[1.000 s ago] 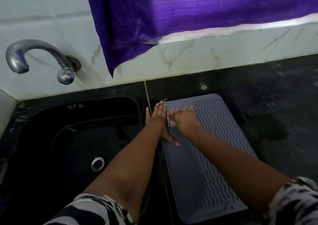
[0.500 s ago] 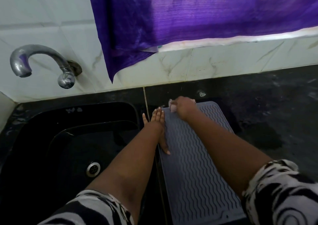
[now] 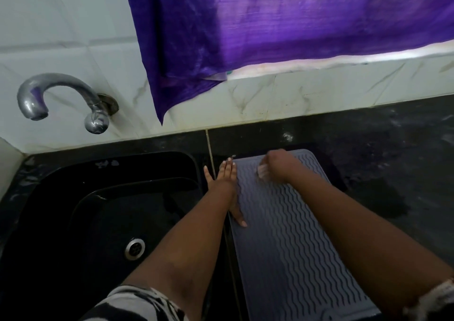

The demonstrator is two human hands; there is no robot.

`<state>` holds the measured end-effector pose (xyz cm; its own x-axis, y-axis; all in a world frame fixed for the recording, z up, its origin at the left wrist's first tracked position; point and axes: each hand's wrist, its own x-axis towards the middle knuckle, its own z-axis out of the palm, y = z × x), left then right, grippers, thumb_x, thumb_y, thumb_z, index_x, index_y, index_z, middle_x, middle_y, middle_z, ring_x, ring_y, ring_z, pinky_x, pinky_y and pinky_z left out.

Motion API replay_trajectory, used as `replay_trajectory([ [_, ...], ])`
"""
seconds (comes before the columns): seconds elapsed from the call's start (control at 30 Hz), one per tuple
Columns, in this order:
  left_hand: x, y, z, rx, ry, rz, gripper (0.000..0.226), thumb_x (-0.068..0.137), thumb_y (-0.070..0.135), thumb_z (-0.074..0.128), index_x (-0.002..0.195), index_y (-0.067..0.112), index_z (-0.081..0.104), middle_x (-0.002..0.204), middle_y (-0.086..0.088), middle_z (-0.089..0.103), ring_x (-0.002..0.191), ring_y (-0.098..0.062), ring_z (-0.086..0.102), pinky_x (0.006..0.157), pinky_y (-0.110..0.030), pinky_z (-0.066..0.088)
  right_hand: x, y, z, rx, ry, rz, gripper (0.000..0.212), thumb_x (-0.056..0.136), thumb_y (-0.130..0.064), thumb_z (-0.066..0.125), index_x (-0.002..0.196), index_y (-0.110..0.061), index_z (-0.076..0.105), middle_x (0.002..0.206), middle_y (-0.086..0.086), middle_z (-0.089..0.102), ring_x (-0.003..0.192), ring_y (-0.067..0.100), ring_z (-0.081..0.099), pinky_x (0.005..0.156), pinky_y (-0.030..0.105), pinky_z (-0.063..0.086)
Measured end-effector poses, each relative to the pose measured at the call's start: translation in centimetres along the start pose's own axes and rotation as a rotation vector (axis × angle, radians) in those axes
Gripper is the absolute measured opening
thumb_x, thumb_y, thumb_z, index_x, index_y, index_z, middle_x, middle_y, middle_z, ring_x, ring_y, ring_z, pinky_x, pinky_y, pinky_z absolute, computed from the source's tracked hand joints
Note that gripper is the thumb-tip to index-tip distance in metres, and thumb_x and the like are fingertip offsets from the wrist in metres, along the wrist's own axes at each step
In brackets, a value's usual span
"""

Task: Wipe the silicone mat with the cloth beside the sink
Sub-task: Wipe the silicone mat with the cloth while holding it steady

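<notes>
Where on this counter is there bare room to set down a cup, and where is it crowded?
Free: the dark counter right of the mat, up to the tiled wall, though it looks wet. The mat's near half is bare too. Crowded: the mat's far end, where the right hand grips the cloth, and its left edge under the left hand, beside the sink.

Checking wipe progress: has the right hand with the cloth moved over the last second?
Yes. The right hand, gripping the cloth, has gone from the mat's left edge beside the left hand toward the middle of its far end.
</notes>
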<state>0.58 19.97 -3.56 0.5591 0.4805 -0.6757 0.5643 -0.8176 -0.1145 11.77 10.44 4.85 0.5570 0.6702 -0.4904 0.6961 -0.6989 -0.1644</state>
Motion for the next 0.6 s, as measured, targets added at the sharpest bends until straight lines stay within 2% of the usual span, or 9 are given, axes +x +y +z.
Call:
replay_trajectory([
  [0.07, 0.1, 0.0, -0.1, 0.019, -0.019, -0.007, 0.179, 0.024, 0.075, 0.083, 0.135, 0.013, -0.043, 0.144, -0.005, -0.051, 0.133, -0.024, -0.045, 0.091, -0.077, -0.025, 2.2, -0.9, 0.5, 0.004, 0.061, -0.031, 0.049, 0.086, -0.011, 0.062, 0.133, -0.019, 0.052, 0.133, 0.012, 0.054, 0.120, 0.029, 0.052, 0.101, 0.038, 0.043],
  [0.17, 0.1, 0.2, 0.0, 0.050, -0.028, -0.030, 0.180, 0.021, 0.079, 0.081, 0.134, 0.013, -0.044, 0.144, -0.005, -0.051, 0.134, -0.024, -0.045, 0.086, -0.077, -0.026, 3.8, -2.2, 4.6, -0.107, 0.098, -0.009, 0.049, 0.091, -0.026, 0.051, 0.139, -0.019, 0.043, 0.146, 0.016, 0.042, 0.134, 0.034, 0.038, 0.115, 0.047, 0.027],
  [0.27, 0.0, 0.4, -0.1, 0.069, -0.025, -0.048, 0.180, 0.021, 0.079, 0.080, 0.131, 0.012, -0.045, 0.144, -0.005, -0.051, 0.135, -0.025, -0.044, 0.082, -0.079, -0.025, 2.9, -2.2, 7.1, -0.121, 0.101, 0.023, 0.038, 0.091, -0.031, 0.051, 0.127, -0.017, 0.054, 0.135, 0.009, 0.053, 0.130, 0.030, 0.044, 0.115, 0.054, 0.022],
  [0.33, -0.1, 0.4, 0.0, 0.043, -0.001, -0.050, 0.181, 0.023, 0.075, 0.084, 0.135, 0.010, -0.044, 0.145, -0.005, -0.050, 0.136, -0.023, -0.043, 0.084, -0.079, -0.024, 1.3, -1.6, 6.9, -0.082, 0.005, 0.020, 0.028, 0.085, -0.034, 0.060, 0.109, -0.021, 0.063, 0.118, 0.006, 0.061, 0.120, 0.029, 0.051, 0.111, 0.056, 0.027],
  [0.37, -0.1, 0.3, 0.2, 0.024, 0.023, -0.049, 0.181, 0.025, 0.071, 0.086, 0.137, 0.010, -0.041, 0.147, -0.005, -0.048, 0.137, -0.022, -0.041, 0.088, -0.079, -0.022, 0.3, -1.2, 6.2, -0.127, -0.054, -0.011, 0.026, 0.084, -0.032, 0.063, 0.107, -0.020, 0.063, 0.116, 0.007, 0.061, 0.117, 0.028, 0.053, 0.108, 0.052, 0.034],
  [0.43, -0.2, 0.1, 0.3, 0.008, 0.059, -0.042, 0.179, 0.028, 0.069, 0.087, 0.140, 0.009, -0.038, 0.149, -0.006, -0.046, 0.139, -0.022, -0.039, 0.092, -0.079, -0.020, -1.4, -0.3, 4.5, -0.237, -0.199, -0.058, 0.030, 0.086, -0.022, 0.063, 0.115, -0.015, 0.059, 0.120, 0.009, 0.059, 0.115, 0.025, 0.054, 0.100, 0.042, 0.041],
  [0.5, -0.4, 0.2, 0.1, 0.013, 0.033, -0.024, 0.180, 0.026, 0.074, 0.084, 0.139, 0.009, -0.039, 0.148, -0.006, -0.047, 0.137, -0.023, -0.041, 0.091, -0.078, -0.023, -2.0, 1.0, 2.8, -0.132, -0.270, -0.023, 0.033, 0.086, -0.017, 0.062, 0.118, -0.016, 0.057, 0.120, 0.008, 0.060, 0.110, 0.023, 0.056, 0.092, 0.038, 0.045],
  [0.57, -0.3, 0.1, 0.1, 0.030, 0.020, -0.017, 0.181, 0.024, 0.077, 0.082, 0.138, 0.010, -0.041, 0.147, -0.006, -0.048, 0.136, -0.024, -0.043, 0.090, -0.078, -0.024, -0.9, 1.4, 0.9, 0.038, -0.117, 0.007, 0.035, 0.084, -0.016, 0.064, 0.119, -0.015, 0.060, 0.114, 0.008, 0.063, 0.103, 0.024, 0.061, 0.085, 0.034, 0.049],
  [0.6, -0.2, 0.1, 0.1, 0.032, 0.012, -0.014, 0.180, 0.024, 0.077, 0.082, 0.137, 0.010, -0.042, 0.146, -0.006, -0.048, 0.135, -0.024, -0.043, 0.091, -0.078, -0.023, 0.3, 1.2, 0.3, 0.086, -0.016, 0.020, 0.036, 0.085, -0.016, 0.064, 0.121, -0.014, 0.060, 0.115, 0.009, 0.063, 0.104, 0.025, 0.061, 0.087, 0.034, 0.050],
])
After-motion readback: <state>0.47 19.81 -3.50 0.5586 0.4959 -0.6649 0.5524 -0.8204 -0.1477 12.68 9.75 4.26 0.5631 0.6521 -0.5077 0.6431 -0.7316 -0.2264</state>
